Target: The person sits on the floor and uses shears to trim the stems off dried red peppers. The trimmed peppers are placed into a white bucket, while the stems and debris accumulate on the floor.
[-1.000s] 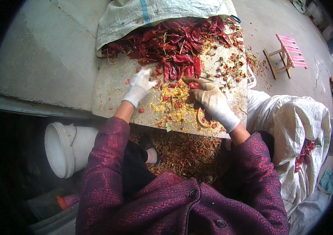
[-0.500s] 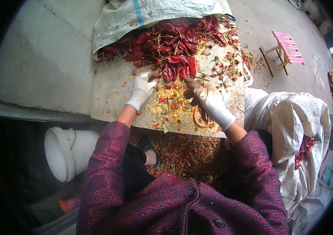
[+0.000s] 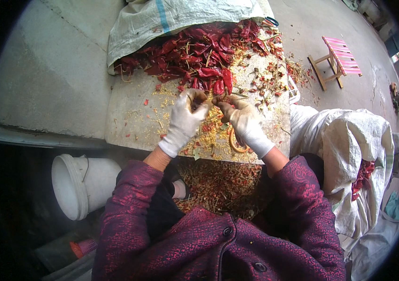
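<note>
Left hand (image 3: 185, 121) and right hand (image 3: 245, 120) over surface (image 3: 127, 110), fingers curled well in — can't tell what's held; red peppers (image 3: 199, 51) toward far edge, orange loop (image 3: 240, 150) by near edge.

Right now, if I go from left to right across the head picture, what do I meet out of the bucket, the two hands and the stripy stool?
White bucket → gloved left hand → gloved right hand → pink-striped stool.

Forearms (image 3: 157, 159) stretched forward; left hand (image 3: 185, 119) just beside right hand (image 3: 244, 117), fingers (image 3: 224, 107) curled, grip hard to tell.
</note>
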Demonstrator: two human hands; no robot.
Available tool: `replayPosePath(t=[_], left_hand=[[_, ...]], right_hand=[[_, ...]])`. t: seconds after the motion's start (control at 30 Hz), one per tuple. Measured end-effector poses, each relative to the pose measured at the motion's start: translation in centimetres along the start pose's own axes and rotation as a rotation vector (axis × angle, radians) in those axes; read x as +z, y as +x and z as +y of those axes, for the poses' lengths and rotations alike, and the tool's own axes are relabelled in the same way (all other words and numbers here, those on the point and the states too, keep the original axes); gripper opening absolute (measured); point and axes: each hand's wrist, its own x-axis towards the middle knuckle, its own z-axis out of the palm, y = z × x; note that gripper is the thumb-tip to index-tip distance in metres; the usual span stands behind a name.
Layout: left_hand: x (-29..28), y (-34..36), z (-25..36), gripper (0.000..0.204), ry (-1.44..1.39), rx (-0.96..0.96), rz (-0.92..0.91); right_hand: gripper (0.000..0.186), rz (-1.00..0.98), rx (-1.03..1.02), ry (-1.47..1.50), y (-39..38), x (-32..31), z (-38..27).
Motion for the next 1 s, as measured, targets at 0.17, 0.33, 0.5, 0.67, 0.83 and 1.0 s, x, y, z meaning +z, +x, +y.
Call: replayPosePath(t=[0.17,0.33,0.5,0.67,0.83,1.0], left_hand=[[-0.6,-0.5,-0.5,0.022,0.502,0.213,-0.219],[-0.3,-0.9,-1.7,0.024,-0.052,-0.044,-0.28],[-1.0,-1.7,-1.5,0.029,-1.073,-0.467,-0.387],[-0.5,-2.0,-0.9,0.029,-1.163,-0.39,-0.251],[-4.2,3.4,-1.9,0.022,-0.557,-0.333,0.1],[-9.2,4.4,-3.7,0.027,0.458,-0.294,-0.505]], right_hand=[[0.014,0.027,-0.503,-0.792,-0.8,0.5,0.5],[0.011,-0.062,-0.481,-0.754,-1.1,-0.3,-1.0],[0.018,-0.198,-0.009,-0.117,-0.6,-1.2,-2.7],[0.022,-0.281,-0.077,-0.112,-0.8,-1.2,-3.8],[0.029,-0.378,0.111,0.087,-1.5,-2.0,-5.7],[0.051,-0.271,0.154,0.267,-0.9,-3.2,-6.4]])
